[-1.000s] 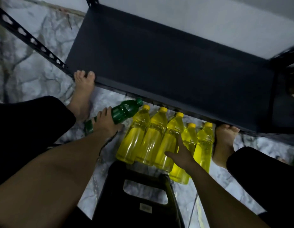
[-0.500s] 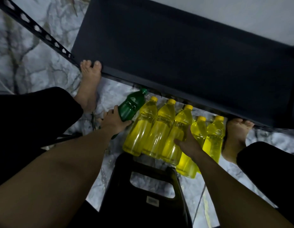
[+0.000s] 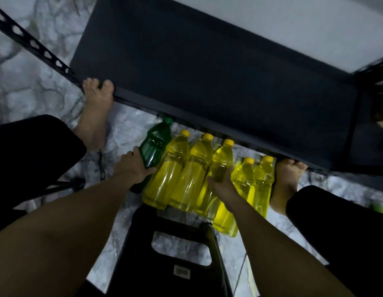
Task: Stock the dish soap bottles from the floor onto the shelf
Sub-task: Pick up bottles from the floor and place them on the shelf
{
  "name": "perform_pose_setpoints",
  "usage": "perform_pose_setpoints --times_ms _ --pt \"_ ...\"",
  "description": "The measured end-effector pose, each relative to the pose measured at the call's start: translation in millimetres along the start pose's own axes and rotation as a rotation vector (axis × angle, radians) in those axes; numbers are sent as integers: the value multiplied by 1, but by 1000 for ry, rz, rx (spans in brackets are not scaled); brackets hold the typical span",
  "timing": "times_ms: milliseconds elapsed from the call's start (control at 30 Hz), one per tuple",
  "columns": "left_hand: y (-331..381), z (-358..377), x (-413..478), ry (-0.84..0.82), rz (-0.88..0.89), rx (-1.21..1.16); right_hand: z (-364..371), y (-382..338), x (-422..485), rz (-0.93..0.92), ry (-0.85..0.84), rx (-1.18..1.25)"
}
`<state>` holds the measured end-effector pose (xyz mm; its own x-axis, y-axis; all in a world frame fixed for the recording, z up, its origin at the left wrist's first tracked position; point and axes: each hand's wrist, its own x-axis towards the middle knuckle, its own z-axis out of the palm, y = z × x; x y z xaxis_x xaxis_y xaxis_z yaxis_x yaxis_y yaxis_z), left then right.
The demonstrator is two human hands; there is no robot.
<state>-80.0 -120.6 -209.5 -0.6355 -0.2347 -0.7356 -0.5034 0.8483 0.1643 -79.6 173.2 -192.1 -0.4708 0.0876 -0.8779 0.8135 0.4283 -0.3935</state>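
Both hands on bottles at floor level.
Left hand [image 3: 132, 166] gripped the green bottle [image 3: 154, 144]; right hand [image 3: 221, 183] gripped the third yellow bottle [image 3: 221, 156] of the row on the floor [image 3: 36, 71], beside the shelf [image 3: 207, 71] edge.

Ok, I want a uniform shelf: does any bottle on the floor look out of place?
The green bottle, gripped by the left hand at the row's left end, is the only one not yellow; the right hand grips a yellow bottle. No spill shows.
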Motion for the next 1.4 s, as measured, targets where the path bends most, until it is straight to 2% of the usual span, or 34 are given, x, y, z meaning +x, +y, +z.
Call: perform_pose_setpoints --times_ms 167,233,567,867,1100,1200,1400 --pt "-5 4 -1 -7 32 -116 18 -1 0 -26 209 -175" --pt "-5 4 1 -5 43 -114 22 1 4 -29 239 -199" --pt "1 6 0 5 -4 -222 10 13 2 -68 181 -203" --pt "7 -10 -7 -108 -70 -191 4 27 -34 -243 144 -325" --pt "25 -19 -61 -124 -161 -452 -7 9 -73 -409 193 -337" --pt "37 -29 -91 -52 -83 -533 -14 -7 -93 -525 237 -361" --pt "64 -74 -152 185 176 -507 -32 -42 -145 -760 309 -331"
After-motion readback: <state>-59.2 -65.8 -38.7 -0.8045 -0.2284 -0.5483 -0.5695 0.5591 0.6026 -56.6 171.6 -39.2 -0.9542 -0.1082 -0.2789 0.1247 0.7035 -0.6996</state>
